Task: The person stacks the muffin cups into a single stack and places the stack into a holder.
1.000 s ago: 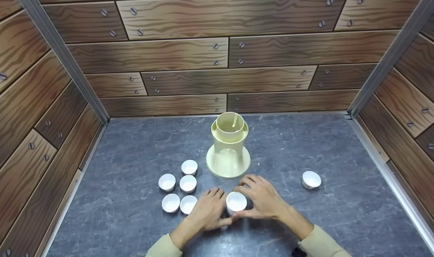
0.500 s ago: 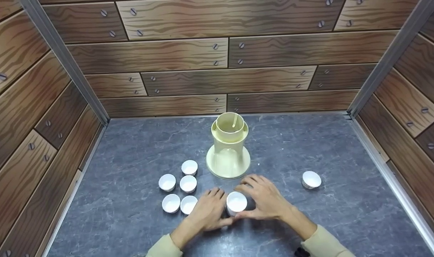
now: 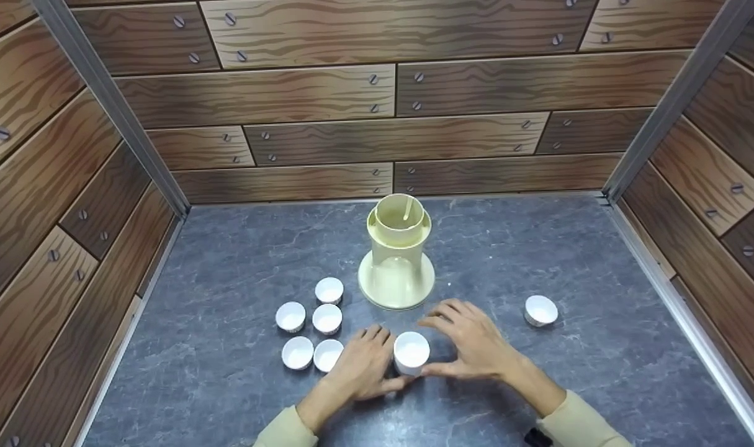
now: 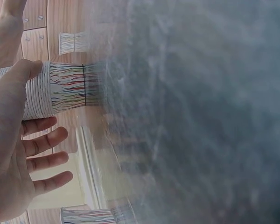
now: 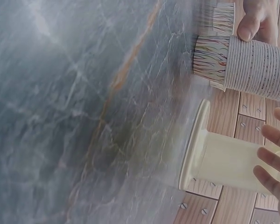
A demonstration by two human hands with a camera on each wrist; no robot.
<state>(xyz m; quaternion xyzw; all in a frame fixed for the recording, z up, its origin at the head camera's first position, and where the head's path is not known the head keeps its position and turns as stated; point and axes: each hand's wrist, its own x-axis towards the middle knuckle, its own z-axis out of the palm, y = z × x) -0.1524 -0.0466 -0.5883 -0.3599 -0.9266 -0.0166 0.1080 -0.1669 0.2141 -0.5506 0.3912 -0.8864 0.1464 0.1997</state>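
Observation:
A tall stack of white paper cups (image 3: 411,352), their outsides printed with thin coloured lines, stands upright on the table. My left hand (image 3: 363,365) holds the stack from the left; its thumb lies across the nested rims in the left wrist view, with the other fingers spread behind. To the right of the stack, my right hand (image 3: 470,344) is apart from it, fingers loosely bent and holding nothing. In the right wrist view the stack (image 5: 252,65) shows a gap from the right fingertips (image 5: 270,179). Several single cups (image 3: 327,320) stand left of my left hand.
Behind the hands stands a pale yellow cylindrical holder (image 3: 396,279) on a round base, with an open top. A lone white cup (image 3: 541,311) is at the right. Wood-patterned walls (image 3: 314,96) with metal edge strips enclose the grey marbled tabletop (image 3: 228,248).
My right hand has moved to the right, off the stack of paper cups. My left hand and the stack have hardly moved.

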